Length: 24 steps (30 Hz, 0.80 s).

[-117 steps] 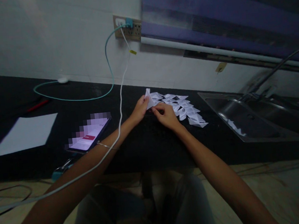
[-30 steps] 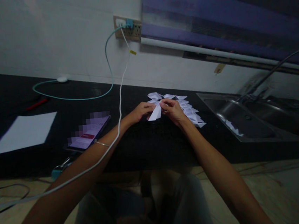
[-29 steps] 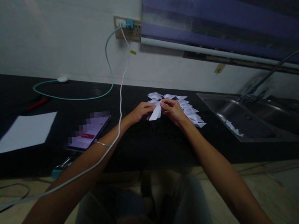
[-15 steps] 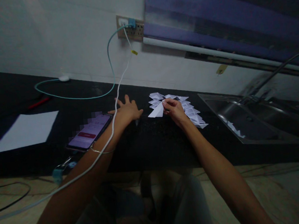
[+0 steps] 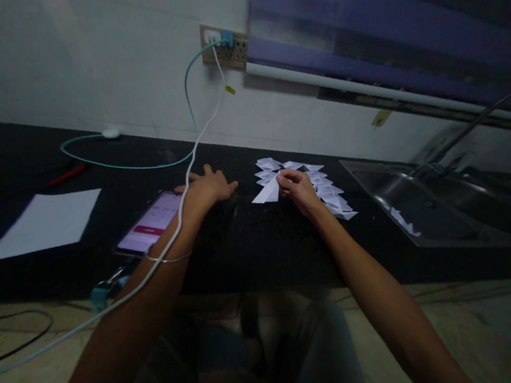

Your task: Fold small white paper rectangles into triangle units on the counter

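My right hand (image 5: pixel 299 191) pinches a folded piece of white paper (image 5: pixel 265 194) between thumb and fingertips, just in front of the other pieces. Several more folded paper pieces (image 5: pixel 335 199) lie in overlapping rows on the black counter, partly hidden behind that hand. Further left, my left hand (image 5: pixel 207 187) rests palm down with its fingers spread and nothing in it. Beside its wrist lies a phone (image 5: pixel 144 229) with a lit screen, partly covered by the forearm. A white cable (image 5: pixel 180 214) runs across the left forearm.
A flat white sheet (image 5: pixel 48 222) lies on the left of the counter (image 5: pixel 262 257). To the right is a metal sink (image 5: pixel 420 209) with a tap. A teal cable (image 5: pixel 131 167) loops from the wall socket (image 5: pixel 226 50). A small teal-and-metal object (image 5: pixel 102 293) sits at the front edge.
My left hand has slid a little left and towards me across the counter. My right hand still holds the folded paper in nearly the same place.
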{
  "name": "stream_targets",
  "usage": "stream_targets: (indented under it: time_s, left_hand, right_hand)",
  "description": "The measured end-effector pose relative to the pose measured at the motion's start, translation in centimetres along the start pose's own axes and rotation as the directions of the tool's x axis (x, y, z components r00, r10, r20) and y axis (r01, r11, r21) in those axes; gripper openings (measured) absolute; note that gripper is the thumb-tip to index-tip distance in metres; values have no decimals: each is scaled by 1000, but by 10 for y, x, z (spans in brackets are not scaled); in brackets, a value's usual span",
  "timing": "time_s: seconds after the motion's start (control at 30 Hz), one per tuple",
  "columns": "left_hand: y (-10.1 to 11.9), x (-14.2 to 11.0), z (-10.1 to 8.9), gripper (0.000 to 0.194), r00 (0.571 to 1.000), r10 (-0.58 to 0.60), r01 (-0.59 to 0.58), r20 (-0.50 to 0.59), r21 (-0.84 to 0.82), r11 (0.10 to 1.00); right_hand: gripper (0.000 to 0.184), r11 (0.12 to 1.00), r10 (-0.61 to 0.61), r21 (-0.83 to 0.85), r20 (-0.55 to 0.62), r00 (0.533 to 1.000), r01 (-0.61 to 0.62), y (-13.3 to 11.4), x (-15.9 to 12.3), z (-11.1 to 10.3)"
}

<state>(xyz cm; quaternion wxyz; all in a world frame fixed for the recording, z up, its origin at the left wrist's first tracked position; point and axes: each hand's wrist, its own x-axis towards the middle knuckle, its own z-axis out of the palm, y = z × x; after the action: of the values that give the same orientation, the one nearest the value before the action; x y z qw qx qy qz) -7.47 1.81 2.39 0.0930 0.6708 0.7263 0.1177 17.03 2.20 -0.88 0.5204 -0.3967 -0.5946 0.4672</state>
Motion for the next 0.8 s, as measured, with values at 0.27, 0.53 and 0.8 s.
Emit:
stream_targets:
  time_s: [0.27,0.53,0.8]
  left_hand:
    - [40,-6,24,49,819,571,-523,-64,-493,695]
    - [38,-7,35,34,704,708,-509,-60,-737,445]
    - [39,-6,52,37,669,743,-339,-21,-899,279]
  right_hand:
    - [32,998,27,59,20,999,-29,-3,-1,3]
    - [32,995,-13,101,-14,1000,14,-3,-1,3]
    - [37,996,-25,83,-64,998,30,-3,-2,5]
